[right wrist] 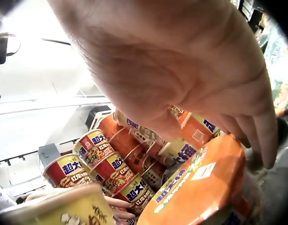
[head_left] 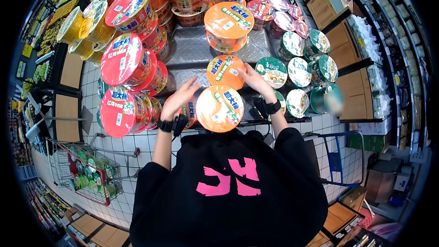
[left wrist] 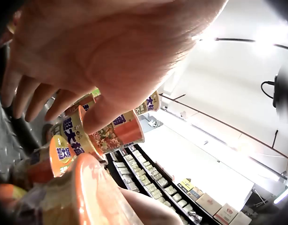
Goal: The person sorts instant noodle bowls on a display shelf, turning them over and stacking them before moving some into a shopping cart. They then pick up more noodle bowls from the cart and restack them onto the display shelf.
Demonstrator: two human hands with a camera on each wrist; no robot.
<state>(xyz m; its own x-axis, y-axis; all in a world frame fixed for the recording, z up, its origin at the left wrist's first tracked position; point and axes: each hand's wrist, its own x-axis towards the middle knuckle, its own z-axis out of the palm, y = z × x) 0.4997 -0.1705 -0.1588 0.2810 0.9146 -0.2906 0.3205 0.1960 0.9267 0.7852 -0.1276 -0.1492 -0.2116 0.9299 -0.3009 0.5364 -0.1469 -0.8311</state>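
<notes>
An orange-lidded instant noodle bowl (head_left: 225, 72) sits between my two hands on the metal display. My right hand (head_left: 257, 82) is at its right side, fingertips right at the rim. In the right wrist view the fingers of this hand (right wrist: 181, 61) reach out straight past the orange lid (right wrist: 195, 178). My left hand (head_left: 183, 97) stands to the left of the bowl, its fingers extended, with nothing in its grasp. The left wrist view shows its palm (left wrist: 97, 51) facing several noodle bowls (left wrist: 71, 133). Nearer my body, another orange-lidded bowl (head_left: 220, 109) stands high.
Red-lidded bowls (head_left: 122, 59) are stacked on the left, green and white ones (head_left: 299, 72) on the right. A taller orange stack (head_left: 228, 20) stands ahead on the diamond-plate surface (head_left: 190, 48). A shopping cart (head_left: 93, 174) is at the lower left, a blue-framed trolley (head_left: 336, 164) at the right.
</notes>
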